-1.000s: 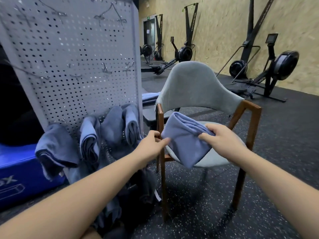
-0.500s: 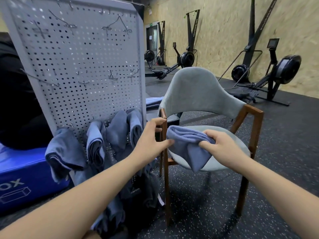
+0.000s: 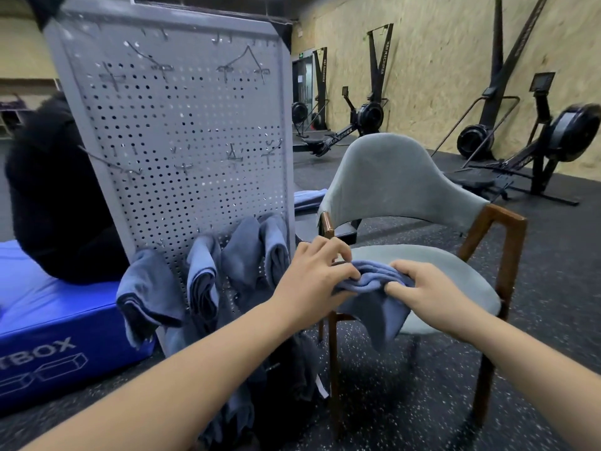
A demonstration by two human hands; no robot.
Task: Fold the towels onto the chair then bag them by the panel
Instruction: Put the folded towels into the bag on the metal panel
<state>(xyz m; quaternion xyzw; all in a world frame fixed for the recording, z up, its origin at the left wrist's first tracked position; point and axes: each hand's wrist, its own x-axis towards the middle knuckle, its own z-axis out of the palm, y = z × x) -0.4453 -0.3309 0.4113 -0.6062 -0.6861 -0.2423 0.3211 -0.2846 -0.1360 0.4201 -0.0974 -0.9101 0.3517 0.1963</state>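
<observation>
Lowered blue towel onto front edge of chair seat; held clear above it a second ago. Shifted left hand from by wooden arm post onto cloth. Gripping bunched folds between left hand and right hand, fingers curled tight on towel. One corner hanging off seat front. Fold judged nearly finished; hanging towels waiting on panel, bagging not begun.
</observation>
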